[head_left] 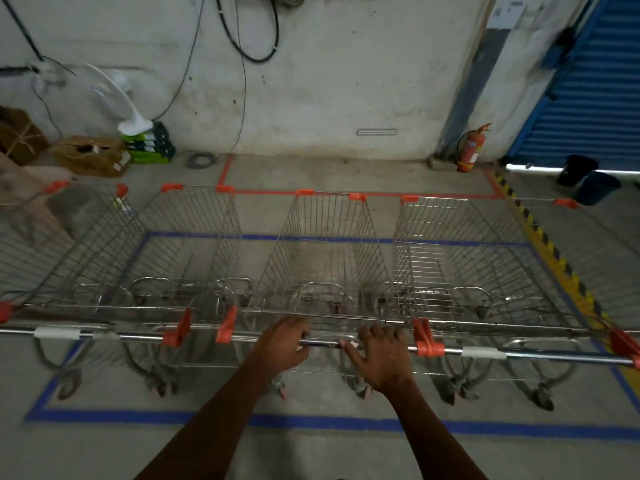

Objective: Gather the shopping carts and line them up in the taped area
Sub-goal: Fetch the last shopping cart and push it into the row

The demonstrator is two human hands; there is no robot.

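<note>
Several wire shopping carts with orange corner caps stand side by side in a row. The middle cart (325,258) is straight in front of me. My left hand (282,344) and my right hand (381,355) both grip its steel handle bar (322,342). A cart (194,251) stands to its left and another cart (460,258) to its right. The leftmost cart (52,244) is angled and reaches past the tape. A rectangle of blue tape (311,422) on the concrete floor frames the row.
Behind the carts runs an orange tape line (381,194) and a grey wall with hanging cables. Cardboard boxes (90,155) and a white fan (121,102) sit back left. A red fire extinguisher (469,150), dark bins (588,180) and a yellow-black floor stripe (550,251) are on the right.
</note>
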